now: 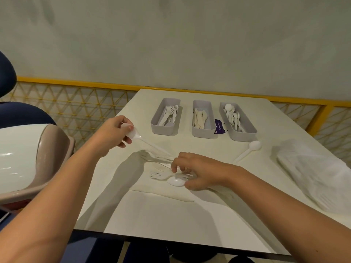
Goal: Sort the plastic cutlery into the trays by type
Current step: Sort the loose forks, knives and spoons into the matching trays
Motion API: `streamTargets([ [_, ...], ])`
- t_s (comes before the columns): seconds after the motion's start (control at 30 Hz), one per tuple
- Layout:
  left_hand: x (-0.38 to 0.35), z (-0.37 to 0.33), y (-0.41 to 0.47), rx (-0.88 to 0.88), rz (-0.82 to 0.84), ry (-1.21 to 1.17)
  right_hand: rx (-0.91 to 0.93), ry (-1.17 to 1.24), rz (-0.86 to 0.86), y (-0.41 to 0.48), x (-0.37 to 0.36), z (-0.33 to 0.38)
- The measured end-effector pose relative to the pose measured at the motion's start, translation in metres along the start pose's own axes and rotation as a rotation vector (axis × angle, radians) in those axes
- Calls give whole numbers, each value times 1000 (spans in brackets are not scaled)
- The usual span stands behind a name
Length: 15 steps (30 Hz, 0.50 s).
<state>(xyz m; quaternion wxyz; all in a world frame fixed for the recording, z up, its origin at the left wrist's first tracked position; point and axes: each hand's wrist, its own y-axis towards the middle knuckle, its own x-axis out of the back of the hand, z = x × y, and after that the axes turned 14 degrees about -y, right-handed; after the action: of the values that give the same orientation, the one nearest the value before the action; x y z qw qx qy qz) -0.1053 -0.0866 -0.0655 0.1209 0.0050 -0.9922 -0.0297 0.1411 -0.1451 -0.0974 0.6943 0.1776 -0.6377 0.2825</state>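
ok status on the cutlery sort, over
Left hand holds a spoon above the table. Right hand on the loose pile, grip unclear. Three trays part filled; stray spoon beside the right tray. Nothing blocking the trays.

Bare forearms [62, 186], bare left hand [112, 134] and right hand [201, 172].

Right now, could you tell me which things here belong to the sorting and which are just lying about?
Job: fork tray, middle tray, spoon tray, held spoon in left hand, loose spoon, cutlery pile under right hand.
Lying about: plastic bag, purple card, chair.
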Motion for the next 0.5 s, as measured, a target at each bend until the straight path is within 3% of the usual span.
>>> streamTargets([
  [0.17, -5, -6, 4, -69, -147, -205, 39, -116, -19, -1, -5, -2],
  [0.37, -17, -6, 12, 80, -185, -574, 0, -242, -35, 3, -13, -3],
  [0.5, -24, -6, 17, 134, -212, -708, 24, -402, -179, 5, -22, -5],
])
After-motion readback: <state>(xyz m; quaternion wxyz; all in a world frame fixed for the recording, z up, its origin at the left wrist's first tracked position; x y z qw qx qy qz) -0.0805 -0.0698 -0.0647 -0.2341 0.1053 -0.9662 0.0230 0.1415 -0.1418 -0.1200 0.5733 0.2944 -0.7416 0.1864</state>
